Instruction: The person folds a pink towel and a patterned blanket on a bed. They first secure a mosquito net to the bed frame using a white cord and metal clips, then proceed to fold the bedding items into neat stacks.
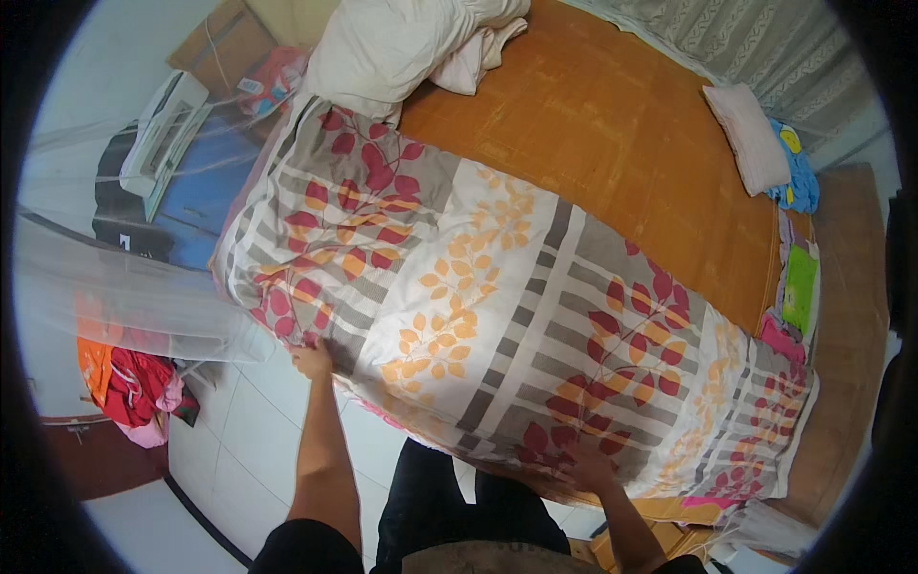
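A folded quilt (459, 301) with red and orange leaf prints and grey-and-white stripes lies in a long strip along the near side of the bed. My left hand (312, 359) has its fingers closed on the quilt's near edge, towards the left end. Farther right, my right hand (592, 468) touches the quilt close to the same edge. Its fingers blend into the dark print, so I cannot see whether they grip the cloth. Beyond the quilt shows the brown bed mat (595, 129).
A white bundle of bedding (387, 50) sits at the far left of the bed, a pale pillow (746, 140) at the far right. Sheer netting (143, 301) hangs on the left. Behind it, clothes (140, 380) are heaped and a white printer (163, 133) stands on a blue surface.
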A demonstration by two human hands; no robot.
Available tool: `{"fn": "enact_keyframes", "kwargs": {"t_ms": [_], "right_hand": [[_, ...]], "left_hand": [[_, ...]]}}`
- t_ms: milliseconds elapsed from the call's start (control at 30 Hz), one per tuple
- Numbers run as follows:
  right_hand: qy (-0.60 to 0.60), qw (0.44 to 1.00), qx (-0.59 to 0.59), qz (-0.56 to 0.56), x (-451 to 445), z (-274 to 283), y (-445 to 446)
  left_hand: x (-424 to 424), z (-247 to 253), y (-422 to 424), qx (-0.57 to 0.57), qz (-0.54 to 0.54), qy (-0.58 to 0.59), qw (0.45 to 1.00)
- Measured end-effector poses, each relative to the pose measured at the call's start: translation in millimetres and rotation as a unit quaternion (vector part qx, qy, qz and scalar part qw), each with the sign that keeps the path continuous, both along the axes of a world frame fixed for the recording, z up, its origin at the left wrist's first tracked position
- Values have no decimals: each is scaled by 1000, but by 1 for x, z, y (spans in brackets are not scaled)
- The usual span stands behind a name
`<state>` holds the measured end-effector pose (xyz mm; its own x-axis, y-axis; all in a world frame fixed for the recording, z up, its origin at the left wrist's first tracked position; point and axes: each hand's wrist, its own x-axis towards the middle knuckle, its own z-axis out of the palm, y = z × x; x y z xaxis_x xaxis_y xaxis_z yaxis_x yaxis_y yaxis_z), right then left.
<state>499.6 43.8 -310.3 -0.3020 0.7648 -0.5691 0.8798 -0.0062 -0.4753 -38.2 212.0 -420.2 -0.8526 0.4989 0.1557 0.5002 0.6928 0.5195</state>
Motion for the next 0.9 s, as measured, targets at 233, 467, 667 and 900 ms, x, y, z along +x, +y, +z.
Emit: {"fn": "enact_keyframes", "kwargs": {"t_ms": [233,467,667,900], "right_hand": [[-136,918,324,-185,-30,-55,159],[-243,924,213,-203,-25,-151,182],[-208,954,75,-204,-22,-126,194],[-230,954,88,-171,-17,-134,194]], "left_hand": [[237,60,39,-147,-531,122,825],[253,-13,44,-224,-677,117,692],[229,13,42,-230,-685,180,668],[133,3,13,-365,-592,138,705]]}}
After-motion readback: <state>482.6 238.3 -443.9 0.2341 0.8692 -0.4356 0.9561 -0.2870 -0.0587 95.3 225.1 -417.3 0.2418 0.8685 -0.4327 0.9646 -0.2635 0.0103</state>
